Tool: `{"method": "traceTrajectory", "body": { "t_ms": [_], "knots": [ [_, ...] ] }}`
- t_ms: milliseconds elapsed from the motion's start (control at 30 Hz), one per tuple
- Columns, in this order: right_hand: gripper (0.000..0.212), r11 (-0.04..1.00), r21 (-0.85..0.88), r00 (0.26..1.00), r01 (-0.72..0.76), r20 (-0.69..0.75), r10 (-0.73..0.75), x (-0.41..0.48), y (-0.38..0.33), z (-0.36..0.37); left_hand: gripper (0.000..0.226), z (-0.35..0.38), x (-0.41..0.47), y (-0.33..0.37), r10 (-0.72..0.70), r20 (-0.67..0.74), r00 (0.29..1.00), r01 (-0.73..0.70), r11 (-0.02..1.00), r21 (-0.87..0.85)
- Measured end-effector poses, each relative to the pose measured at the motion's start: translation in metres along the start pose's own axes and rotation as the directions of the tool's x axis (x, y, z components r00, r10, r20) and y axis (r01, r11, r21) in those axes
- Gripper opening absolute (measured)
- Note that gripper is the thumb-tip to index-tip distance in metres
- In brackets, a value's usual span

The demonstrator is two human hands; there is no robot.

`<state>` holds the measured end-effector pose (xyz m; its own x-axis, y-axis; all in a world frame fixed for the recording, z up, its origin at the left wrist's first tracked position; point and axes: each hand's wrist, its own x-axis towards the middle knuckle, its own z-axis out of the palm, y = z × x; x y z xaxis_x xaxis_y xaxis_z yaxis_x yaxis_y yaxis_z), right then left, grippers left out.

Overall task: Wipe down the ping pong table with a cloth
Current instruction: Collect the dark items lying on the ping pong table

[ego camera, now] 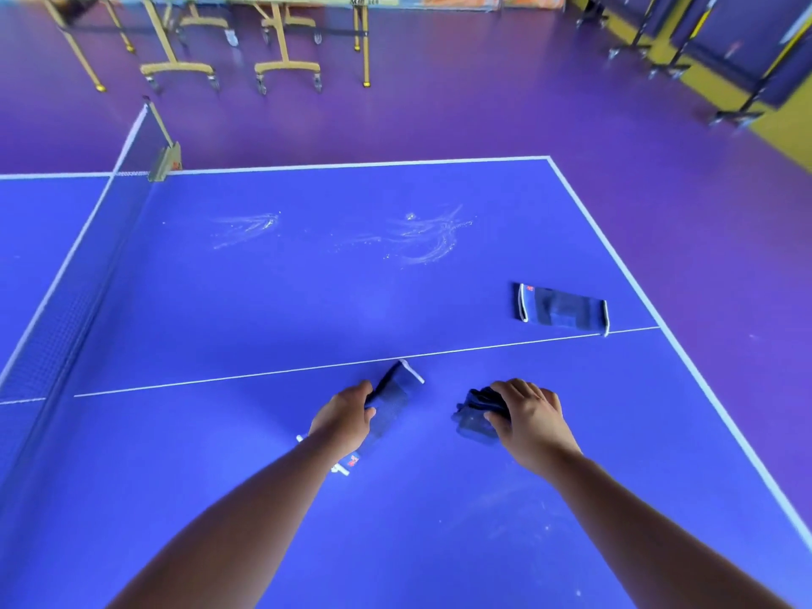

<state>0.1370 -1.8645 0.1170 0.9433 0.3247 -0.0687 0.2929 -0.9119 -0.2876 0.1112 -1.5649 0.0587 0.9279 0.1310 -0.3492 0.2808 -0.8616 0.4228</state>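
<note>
The blue ping pong surface [307, 301] fills the view, with the net [61, 309] running along its left side and a thin white centre line [263, 373] crossing just beyond both hands. The right hand [527, 415] is curled over a crumpled cloth [472, 421], dark blue and bunched into a wad, holding it down against the surface on the near side of the line. The left hand [342, 417] grips a knit band [393, 397] with white edging, its fingers wrapped round the middle so that one end reaches the centre line. A second band [560, 309] of the same kind lies flat and untouched near the right edge, just beyond the line. The crumpled cloth looks soft, light and limp, so it should fold to the palm and need downward pressure rather than a tight pinch; a broad hold over the top of the wad, as here, suits wiping. The surface looks hard, smooth and flat, so the cloth should slide easily. Two patches of white smears [422, 241] sit on the far half, well apart from both hands, and probably mark where wiping is needed. No container shows anywhere on the surface.
</note>
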Motion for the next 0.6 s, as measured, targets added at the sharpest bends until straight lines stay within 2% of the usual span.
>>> {"method": "traceTrajectory", "body": {
  "t_ms": [133, 200, 367, 500, 600],
  "knots": [
    [0.035, 0.997, 0.053, 0.986, 0.048, 0.156, -0.055, -0.021, -0.025, -0.039, 0.006, -0.035, -0.046, 0.033, 0.059, -0.041, 0.997, -0.063, 0.993, -0.099],
    [0.036, 0.993, 0.077, 0.976, 0.092, 0.19, -0.105, -0.029, -0.038, -0.055, 0.007, -0.051, -0.073, 0.051, 0.11, -0.066, 0.992, -0.12, 0.978, -0.169],
    [0.033, 0.964, 0.192, 0.947, 0.185, 0.227, -0.227, -0.058, -0.067, -0.087, 0.018, -0.074, -0.145, 0.085, 0.214, -0.099, 0.972, -0.234, 0.928, -0.29],
    [0.034, 0.945, 0.203, 0.921, 0.256, 0.247, -0.302, -0.094, -0.077, -0.12, 0.02, -0.085, -0.204, 0.104, 0.245, -0.104, 0.964, -0.264, 0.923, -0.281],
    [0.026, 0.944, 0.21, 0.934, 0.254, 0.199, -0.296, -0.134, -0.076, -0.144, 0.019, -0.085, -0.24, 0.114, 0.254, -0.086, 0.963, -0.267, 0.931, -0.248]
  ]
}}
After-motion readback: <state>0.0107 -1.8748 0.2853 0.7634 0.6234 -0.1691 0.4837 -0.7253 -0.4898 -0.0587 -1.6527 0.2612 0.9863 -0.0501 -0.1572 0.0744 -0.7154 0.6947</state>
